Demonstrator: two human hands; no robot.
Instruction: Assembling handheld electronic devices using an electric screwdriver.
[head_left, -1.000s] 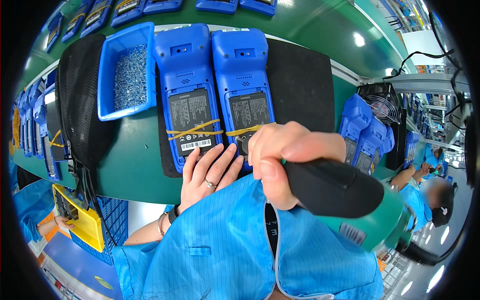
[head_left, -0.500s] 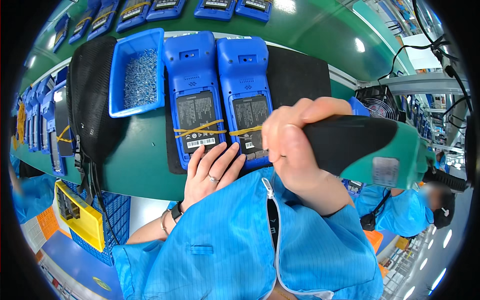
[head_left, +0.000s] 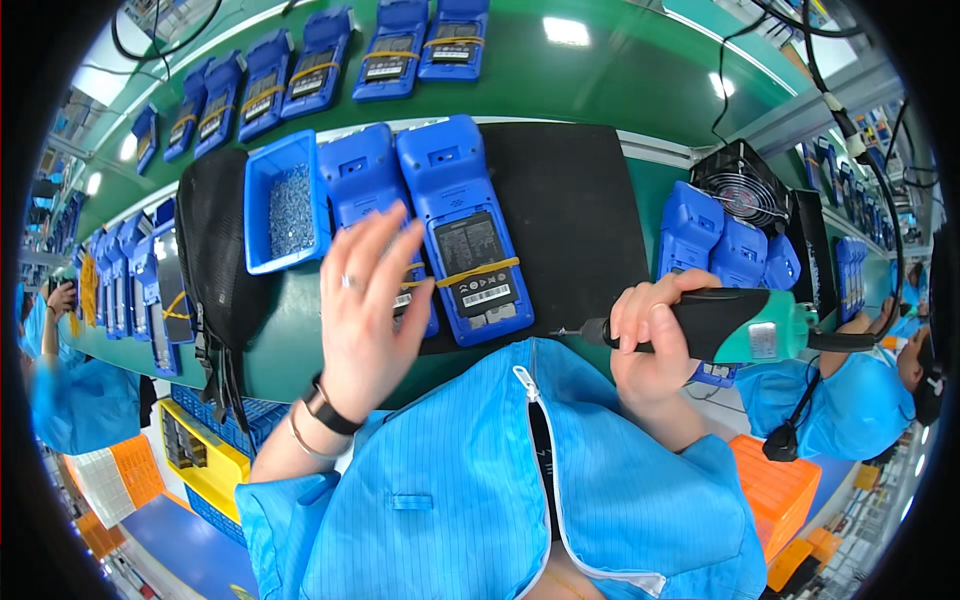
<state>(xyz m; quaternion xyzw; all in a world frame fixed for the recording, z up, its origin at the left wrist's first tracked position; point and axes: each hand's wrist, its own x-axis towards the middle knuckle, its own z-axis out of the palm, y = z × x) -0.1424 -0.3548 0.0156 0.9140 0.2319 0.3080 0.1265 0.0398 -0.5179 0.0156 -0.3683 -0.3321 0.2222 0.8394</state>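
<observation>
Two blue handheld terminals lie face down side by side on a black mat. On the right terminal a yellow rubber band crosses the black battery. My left hand hovers over the lower part of the left terminal, fingers apart and holding nothing, and hides much of it. To the right, my right hand is wrapped round a green and black electric screwdriver. Its thin bit points left, just off the right terminal's lower corner. A blue bin of small silvery screws stands left of the terminals.
A black mesh bag lies left of the bin. Several banded terminals line the far green bench. At right are more blue terminals, a black fan and hanging cables. A co-worker sits at right; an orange crate stands below.
My left hand has lifted off the terminals' lower ends and opened. My right hand has drawn the screwdriver right and down, away from the right terminal. The view has shifted too.
</observation>
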